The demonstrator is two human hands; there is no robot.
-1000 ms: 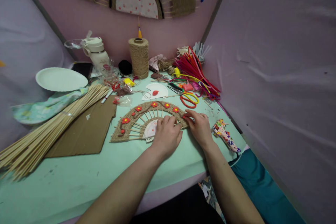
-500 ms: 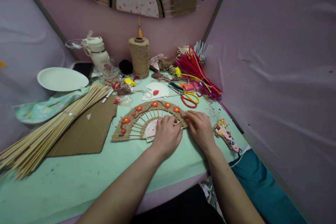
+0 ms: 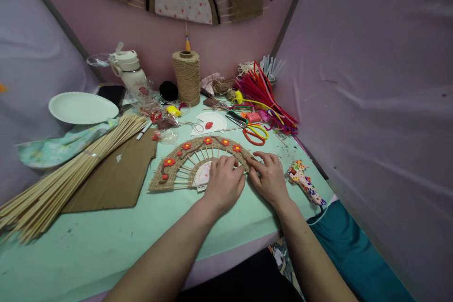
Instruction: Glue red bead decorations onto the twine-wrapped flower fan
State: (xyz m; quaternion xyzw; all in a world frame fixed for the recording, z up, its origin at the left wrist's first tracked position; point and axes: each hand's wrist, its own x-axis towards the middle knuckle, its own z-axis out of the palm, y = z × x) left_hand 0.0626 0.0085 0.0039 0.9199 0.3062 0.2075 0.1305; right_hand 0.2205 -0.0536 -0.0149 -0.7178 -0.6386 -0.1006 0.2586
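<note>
A woven twine fan (image 3: pixel 189 149) lies flat before me, its curved band set with red flowers with yellow centres and brown strips. Its spotted white half-round centre (image 3: pixel 202 174) is partly covered. Across the fan's lower right part rests my left hand (image 3: pixel 226 181), palm down, fingers lying on it. My right hand (image 3: pixel 268 178) is at the fan's right end, its index finger pressing on the band and its other fingers apart. Whatever lies under that fingertip is hidden. To the right of this hand is a colour-splashed glue gun (image 3: pixel 307 185).
Behind the fan are scissors (image 3: pixel 255 134), a cut white paper plate (image 3: pixel 212 123), a twine spool (image 3: pixel 186 78) and pipe cleaners (image 3: pixel 264 96). Bamboo sticks (image 3: pixel 76 174) lie over cardboard (image 3: pixel 122 181) at left, near a white plate (image 3: pixel 84 107) and a bottle (image 3: pixel 130 73).
My right hand has shifted slightly inward; its bunched fingers have parted, with the index finger now pressed on the fan's end. My left hand stays in place on the fan.
</note>
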